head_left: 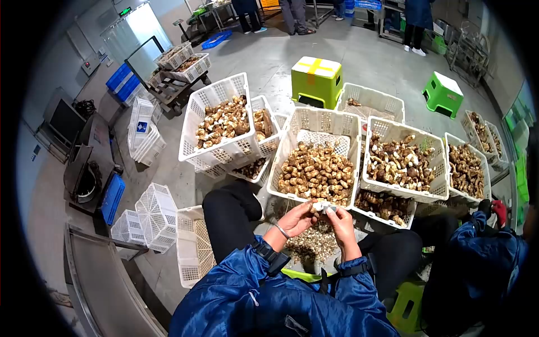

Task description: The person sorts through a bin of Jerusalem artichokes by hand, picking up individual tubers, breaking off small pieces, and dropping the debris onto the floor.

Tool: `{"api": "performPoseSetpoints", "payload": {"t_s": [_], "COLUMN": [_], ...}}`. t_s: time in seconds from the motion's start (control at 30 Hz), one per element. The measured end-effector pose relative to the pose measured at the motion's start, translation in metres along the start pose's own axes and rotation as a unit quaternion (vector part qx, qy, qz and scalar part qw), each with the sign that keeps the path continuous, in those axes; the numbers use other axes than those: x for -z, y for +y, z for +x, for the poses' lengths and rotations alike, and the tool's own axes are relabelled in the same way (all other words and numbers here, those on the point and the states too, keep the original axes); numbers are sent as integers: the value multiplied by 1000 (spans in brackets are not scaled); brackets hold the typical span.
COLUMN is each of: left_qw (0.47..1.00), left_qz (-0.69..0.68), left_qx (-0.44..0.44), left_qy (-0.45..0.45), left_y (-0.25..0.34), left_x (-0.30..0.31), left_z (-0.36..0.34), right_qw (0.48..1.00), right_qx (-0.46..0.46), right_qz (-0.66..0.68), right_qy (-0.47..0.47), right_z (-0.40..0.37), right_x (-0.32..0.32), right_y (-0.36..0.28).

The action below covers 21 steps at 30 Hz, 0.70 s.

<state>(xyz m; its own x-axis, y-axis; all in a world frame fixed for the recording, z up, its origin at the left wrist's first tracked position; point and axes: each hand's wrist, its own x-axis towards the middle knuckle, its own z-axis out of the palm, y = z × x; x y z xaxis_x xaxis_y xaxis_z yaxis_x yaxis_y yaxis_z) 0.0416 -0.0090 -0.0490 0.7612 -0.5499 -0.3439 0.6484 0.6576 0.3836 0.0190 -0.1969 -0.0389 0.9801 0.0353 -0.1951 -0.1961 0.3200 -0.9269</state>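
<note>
Over the near rim of a white crate, my two hands are close together. My left hand is closed on a small pale-stemmed mushroom. Pressed up against it is my right hand, its fingers pinched on a small greyish thing that I cannot make out. Brown and cream mushrooms fill the near part of the crate. Below my hands, between my knees, lies a heap of small pale trimmings.
A mushroom crate stands at the left and another at the right, both stacked on others. Green stools are behind. Nested crates stand at the lower left. A blue-sleeved person sits at my right; several people stand far back.
</note>
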Motion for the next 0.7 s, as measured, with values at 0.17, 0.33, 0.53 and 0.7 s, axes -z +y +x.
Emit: {"api": "performPoseSetpoints", "payload": {"t_s": [0.17,0.33,0.53,0.7], "left_qw": [984,995,999,998], "left_qz": [172,95,22,62], "left_qx": [-32,-27,-10,-24], "left_qy": [47,8,-27,-9], "left_y": [2,-3,-12,-9], "left_x": [-11,-9,5,-5], "left_z": [-5,-1,0,-2], "right_qw": [988,992,998,999], "right_qx": [35,32,-2,-6], "right_qz": [-147,-120,-67,-35], "right_qy": [17,3,-3,-7], "right_z": [-3,-6,-4,-15], "right_x": [-1,6,14,2], "right_y": [4,0,13,-8]}}
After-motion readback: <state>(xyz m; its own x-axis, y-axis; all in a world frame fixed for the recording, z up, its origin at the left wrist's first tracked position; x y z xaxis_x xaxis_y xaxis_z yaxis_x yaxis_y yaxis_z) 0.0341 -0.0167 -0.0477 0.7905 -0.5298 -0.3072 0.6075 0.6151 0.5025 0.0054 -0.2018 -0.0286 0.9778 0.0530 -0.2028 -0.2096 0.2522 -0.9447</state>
